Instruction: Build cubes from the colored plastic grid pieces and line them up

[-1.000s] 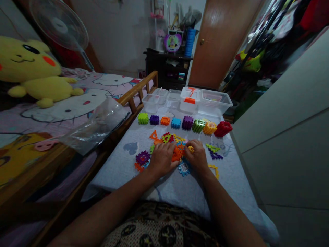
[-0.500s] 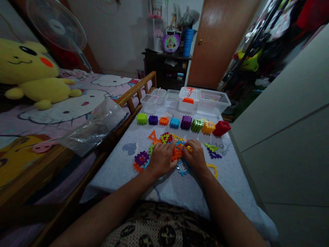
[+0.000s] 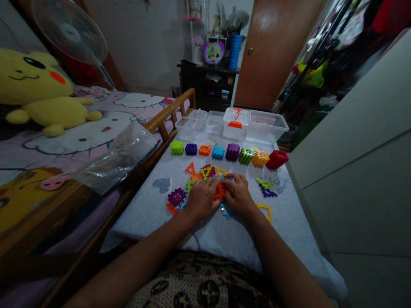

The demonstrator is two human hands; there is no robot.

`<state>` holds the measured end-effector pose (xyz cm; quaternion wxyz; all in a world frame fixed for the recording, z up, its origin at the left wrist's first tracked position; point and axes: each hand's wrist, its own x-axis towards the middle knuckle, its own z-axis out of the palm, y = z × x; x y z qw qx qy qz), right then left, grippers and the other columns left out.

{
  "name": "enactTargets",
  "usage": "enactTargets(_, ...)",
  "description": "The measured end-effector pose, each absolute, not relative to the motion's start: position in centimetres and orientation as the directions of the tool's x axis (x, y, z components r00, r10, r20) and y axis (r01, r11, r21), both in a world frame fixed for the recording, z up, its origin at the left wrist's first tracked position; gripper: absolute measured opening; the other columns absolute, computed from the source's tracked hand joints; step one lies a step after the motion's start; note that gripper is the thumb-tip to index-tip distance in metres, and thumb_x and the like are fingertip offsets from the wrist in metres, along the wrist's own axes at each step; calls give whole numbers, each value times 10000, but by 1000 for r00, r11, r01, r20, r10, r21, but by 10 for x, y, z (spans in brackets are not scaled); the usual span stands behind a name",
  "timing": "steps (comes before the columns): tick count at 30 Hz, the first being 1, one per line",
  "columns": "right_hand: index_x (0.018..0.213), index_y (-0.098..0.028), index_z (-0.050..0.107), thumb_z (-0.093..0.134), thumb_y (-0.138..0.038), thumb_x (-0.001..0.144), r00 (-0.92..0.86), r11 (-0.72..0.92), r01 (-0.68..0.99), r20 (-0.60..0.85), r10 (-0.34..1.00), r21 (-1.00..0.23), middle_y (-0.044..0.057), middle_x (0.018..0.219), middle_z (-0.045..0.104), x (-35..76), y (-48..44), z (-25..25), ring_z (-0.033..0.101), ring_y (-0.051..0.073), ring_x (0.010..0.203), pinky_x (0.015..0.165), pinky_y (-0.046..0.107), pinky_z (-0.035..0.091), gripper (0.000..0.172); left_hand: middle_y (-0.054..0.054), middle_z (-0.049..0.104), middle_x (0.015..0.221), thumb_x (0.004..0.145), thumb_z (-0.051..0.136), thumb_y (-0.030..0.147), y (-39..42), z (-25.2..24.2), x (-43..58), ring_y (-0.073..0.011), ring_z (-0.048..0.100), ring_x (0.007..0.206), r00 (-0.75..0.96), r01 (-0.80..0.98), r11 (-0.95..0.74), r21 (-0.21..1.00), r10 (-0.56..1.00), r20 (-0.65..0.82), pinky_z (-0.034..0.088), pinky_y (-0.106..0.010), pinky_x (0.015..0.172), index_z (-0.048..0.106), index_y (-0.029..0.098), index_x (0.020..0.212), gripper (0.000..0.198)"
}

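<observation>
My left hand rests on the pile with its fingers bent over orange interlocking plastic tiles. From the other side my right hand closes in on the same orange tiles, its fingers curled; what lies under its palm is hidden. A blue tile shows partly below the hands. Left of my left hand lie a purple tile and a green tile. Just beyond the hands are orange triangular pieces, a lime piece and a yellow piece.
A row of stacked tiles by colour, from lime to red, crosses the table. Clear plastic boxes stand behind. A yellow frame and purple pieces lie at right. The wooden bed rail borders the left.
My right hand has moved slightly left onto the orange tiles, covering more of the blue tile. The small yellow piece by its fingers is now hidden. My left hand has barely moved.
</observation>
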<state>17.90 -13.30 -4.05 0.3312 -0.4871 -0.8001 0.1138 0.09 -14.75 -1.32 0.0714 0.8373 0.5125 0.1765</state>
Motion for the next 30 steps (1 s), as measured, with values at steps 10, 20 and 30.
enactTargets(10, 973, -218, 692, 534, -88, 767, -329, 520, 671, 415, 848, -529, 98, 1172, 604, 181, -133, -38, 465, 287, 1132, 993, 490, 374, 290, -123, 659, 1223, 802, 626, 280, -148, -15, 0, -302, 599, 1109, 448, 806, -509, 301, 858, 251, 411, -462, 975, 426, 181, 1415, 653)
enactTargets(20, 1023, -218, 637, 572, -120, 775, -291, 524, 630, 451, 844, -573, 96, 1169, 605, 179, -135, -30, 490, 279, 1140, 1011, 474, 379, 274, -94, 667, 1180, 699, 720, 334, -142, -10, -13, -278, 630, 1055, 364, 700, -480, 529, 877, 314, 459, -441, 969, 462, 208, 1359, 719)
enactTargets(30, 1008, -193, 643, 543, -94, 772, -160, 475, 671, 513, 843, -570, 97, 1085, 620, 184, -128, -39, 514, 265, 1074, 982, 455, 388, 275, -79, 676, 1162, 682, 727, 323, -41, 30, -60, -244, 655, 1032, 413, 757, -526, 387, 845, 341, 481, -370, 946, 512, 204, 1299, 664)
